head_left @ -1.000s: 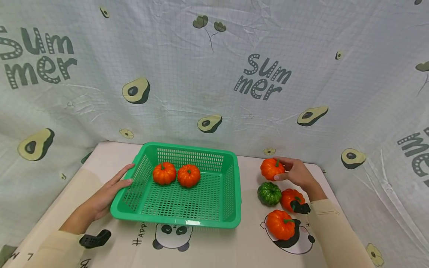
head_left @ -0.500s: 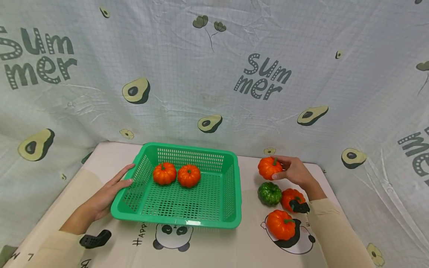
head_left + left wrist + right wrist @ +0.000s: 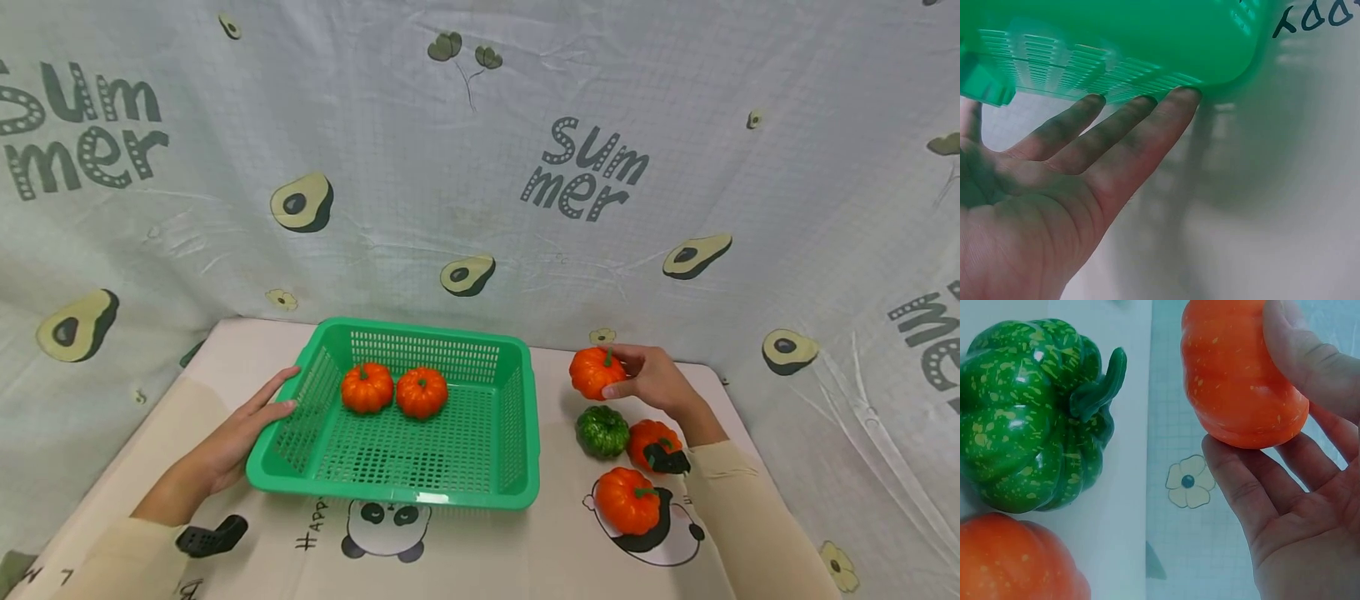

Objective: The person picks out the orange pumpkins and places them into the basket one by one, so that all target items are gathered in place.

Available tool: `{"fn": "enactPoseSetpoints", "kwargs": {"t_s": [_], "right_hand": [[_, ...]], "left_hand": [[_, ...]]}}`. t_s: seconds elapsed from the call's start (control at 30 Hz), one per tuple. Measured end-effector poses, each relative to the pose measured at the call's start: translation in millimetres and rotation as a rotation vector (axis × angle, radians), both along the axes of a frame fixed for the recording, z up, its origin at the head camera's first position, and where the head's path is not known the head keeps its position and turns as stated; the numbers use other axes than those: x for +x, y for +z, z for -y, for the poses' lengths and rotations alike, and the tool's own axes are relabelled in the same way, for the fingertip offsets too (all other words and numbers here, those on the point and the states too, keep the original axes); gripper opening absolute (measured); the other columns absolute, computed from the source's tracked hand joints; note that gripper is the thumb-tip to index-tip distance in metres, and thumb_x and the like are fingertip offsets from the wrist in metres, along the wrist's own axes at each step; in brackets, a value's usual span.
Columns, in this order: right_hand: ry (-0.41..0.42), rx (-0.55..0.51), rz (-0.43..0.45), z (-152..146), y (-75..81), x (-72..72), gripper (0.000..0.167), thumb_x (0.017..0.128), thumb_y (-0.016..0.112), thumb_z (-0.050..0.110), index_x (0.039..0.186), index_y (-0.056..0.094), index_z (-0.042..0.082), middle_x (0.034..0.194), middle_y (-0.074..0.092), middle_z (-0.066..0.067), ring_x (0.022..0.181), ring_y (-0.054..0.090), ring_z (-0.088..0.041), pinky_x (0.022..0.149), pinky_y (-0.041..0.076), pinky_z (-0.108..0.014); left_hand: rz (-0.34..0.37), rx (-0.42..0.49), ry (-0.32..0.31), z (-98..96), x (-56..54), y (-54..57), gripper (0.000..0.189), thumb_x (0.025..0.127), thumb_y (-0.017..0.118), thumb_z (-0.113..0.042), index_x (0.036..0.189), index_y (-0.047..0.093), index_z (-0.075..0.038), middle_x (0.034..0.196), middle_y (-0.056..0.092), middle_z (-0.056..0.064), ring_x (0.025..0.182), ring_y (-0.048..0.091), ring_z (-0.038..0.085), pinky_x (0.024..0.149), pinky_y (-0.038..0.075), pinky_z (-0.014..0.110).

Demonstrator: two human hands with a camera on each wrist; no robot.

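My right hand [image 3: 654,382] holds an orange pumpkin [image 3: 592,373] with a green stem, thumb on the near side and fingers on the other. The right wrist view shows that pumpkin [image 3: 1235,375] between thumb and fingertips. Just below it lies a green speckled pumpkin [image 3: 603,431]. At the left, my left hand [image 3: 232,442] touches the side of a green plastic basket [image 3: 483,500]; in the left wrist view its straight fingers [image 3: 1147,134] lie with their tips against the slotted wall. Two orange pumpkins [image 3: 367,387] sit side by side inside the basket.
One orange pumpkin [image 3: 654,444] lies beside the green one, partly behind the black strap on the right wrist. Nearer the front is another orange pumpkin [image 3: 628,501] on a printed panda. A patterned cloth [image 3: 390,250] hangs behind the pale table [image 3: 480,550].
My right hand has carried the orange pumpkin a little to the left and up from its earlier place. The left hand, basket and other pumpkins stay where they were.
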State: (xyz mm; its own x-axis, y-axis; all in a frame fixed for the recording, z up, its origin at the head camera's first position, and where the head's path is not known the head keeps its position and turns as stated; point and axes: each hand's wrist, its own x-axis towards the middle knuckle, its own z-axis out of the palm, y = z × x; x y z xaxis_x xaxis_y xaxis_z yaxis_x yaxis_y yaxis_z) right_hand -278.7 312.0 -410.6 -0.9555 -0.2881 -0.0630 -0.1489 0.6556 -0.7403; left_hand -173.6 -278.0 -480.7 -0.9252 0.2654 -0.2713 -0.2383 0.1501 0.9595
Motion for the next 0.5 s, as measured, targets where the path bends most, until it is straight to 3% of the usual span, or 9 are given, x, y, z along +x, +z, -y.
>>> {"fn": "enactPoseSetpoints", "kwargs": {"t_s": [0.23, 0.5], "right_hand": [[0.026, -0.029, 0.011, 5.7, 4.2, 1.9, 0.073, 0.085, 0.086, 0.013, 0.151, 0.055, 0.006, 0.142, 0.064, -0.025, 0.123, 0.065, -0.039, 0.099, 0.058, -0.045], [0.023, -0.022, -0.007, 6.9, 7.9, 3.0, 0.073, 0.084, 0.087, 0.012, 0.15, 0.055, 0.005, 0.14, 0.065, -0.024, 0.121, 0.066, -0.038, 0.098, 0.059, -0.046]], "left_hand": [[-0.001, -0.006, 0.017, 0.7, 3.3, -1.1, 0.07, 0.113, 0.039, -0.04, 0.167, -0.006, -0.04, 0.173, -0.001, 0.028, 0.143, 0.038, 0.038, 0.092, 0.053, 0.027], [-0.002, 0.003, 0.014, -1.2, 0.5, 1.2, 0.07, 0.113, 0.04, -0.041, 0.167, -0.003, -0.039, 0.173, 0.001, 0.027, 0.137, 0.044, 0.033, 0.093, 0.054, 0.028]]}}
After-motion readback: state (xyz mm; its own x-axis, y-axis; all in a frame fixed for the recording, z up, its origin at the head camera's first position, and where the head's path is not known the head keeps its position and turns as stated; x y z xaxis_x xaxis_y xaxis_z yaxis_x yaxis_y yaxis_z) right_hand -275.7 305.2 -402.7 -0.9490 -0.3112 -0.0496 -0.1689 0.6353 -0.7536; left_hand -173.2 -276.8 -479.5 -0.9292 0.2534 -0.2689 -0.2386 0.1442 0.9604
